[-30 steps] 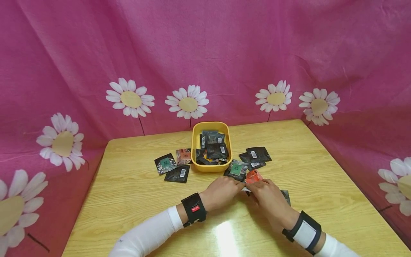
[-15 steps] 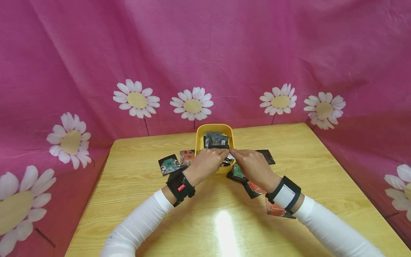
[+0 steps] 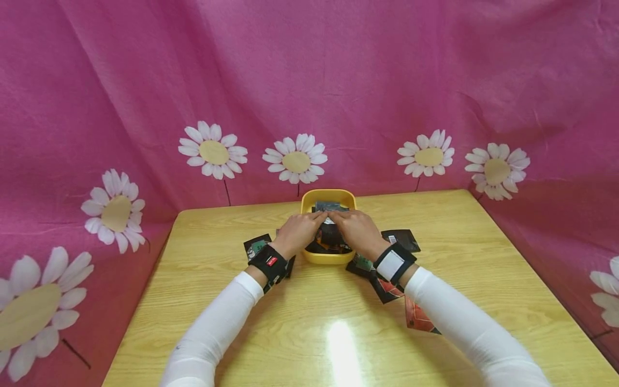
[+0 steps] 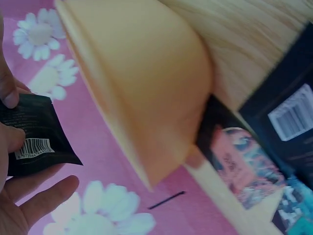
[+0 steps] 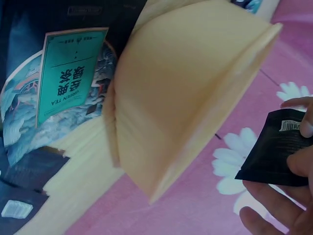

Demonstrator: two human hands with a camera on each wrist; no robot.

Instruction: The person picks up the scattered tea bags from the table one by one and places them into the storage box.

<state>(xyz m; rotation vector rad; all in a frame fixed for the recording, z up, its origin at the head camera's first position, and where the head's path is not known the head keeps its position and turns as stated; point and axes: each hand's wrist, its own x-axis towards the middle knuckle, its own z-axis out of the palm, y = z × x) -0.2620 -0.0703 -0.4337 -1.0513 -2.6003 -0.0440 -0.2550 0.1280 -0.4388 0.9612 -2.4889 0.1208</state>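
Note:
A small black tea sachet with a white barcode is pinched between the fingertips of both my hands, which meet above the yellow plastic container. My left hand comes in over the container's left rim, my right hand over its right rim. In the right wrist view the same sachet hangs beside the container wall, thumbs on its face and fingers behind it. Several dark sachets lie inside the container, partly covered by my hands.
On the table's left lie a few sachets, partly under my left wrist. At the right are a black sachet, a green-labelled one and red ones, partly under my right arm. A pink flowered cloth hangs behind.
Both hands have moved from the sachets right of the container up and left to above it, carrying a sachet. The red sachets left behind on the table show more now.

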